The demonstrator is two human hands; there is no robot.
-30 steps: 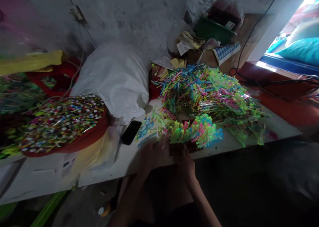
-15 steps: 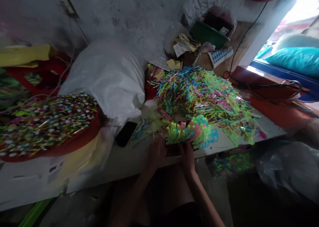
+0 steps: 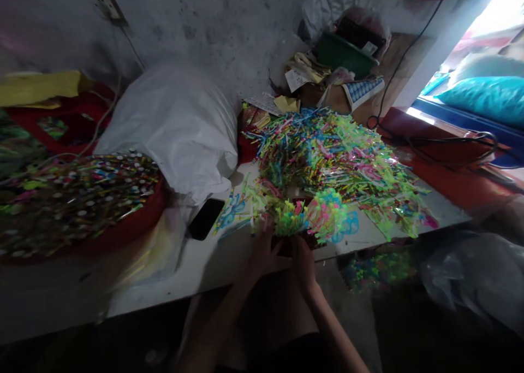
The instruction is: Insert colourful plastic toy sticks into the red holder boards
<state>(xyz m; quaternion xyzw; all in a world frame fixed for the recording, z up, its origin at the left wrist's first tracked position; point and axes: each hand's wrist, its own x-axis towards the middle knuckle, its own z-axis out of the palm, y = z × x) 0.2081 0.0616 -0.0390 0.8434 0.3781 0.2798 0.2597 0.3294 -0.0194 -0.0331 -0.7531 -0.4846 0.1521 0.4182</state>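
Note:
In front of me a clump of slim sticks with green, yellow, pink and blue plastic tops (image 3: pixel 290 217) lies at a dark reddish holder (image 3: pixel 286 247). My left hand (image 3: pixel 264 250) is at the clump's left side, thumb and fingers apart. At the holder's near right edge is my right hand (image 3: pixel 303 258), its fingers bent and closed; whatever they grip is hidden in shadow. A rounder bunch of green and pink tops (image 3: pixel 327 214) sits just beyond it. Left of my left hand lie several loose blue and green sticks (image 3: pixel 235 209).
A large heap of similar colourful sticks (image 3: pixel 327 149) covers the table's back right. A black phone (image 3: pixel 207 219) lies left of my hands. Behind it stands a full white sack (image 3: pixel 176 127). A red basin (image 3: pixel 151 214) of sticks is at left. Cables (image 3: pixel 450 141) lie at right.
My left hand has shifted slightly right and inward, its thumb now toward the holder. My right hand has moved a little left, its fingers more bent. The clump's tops sit differently.

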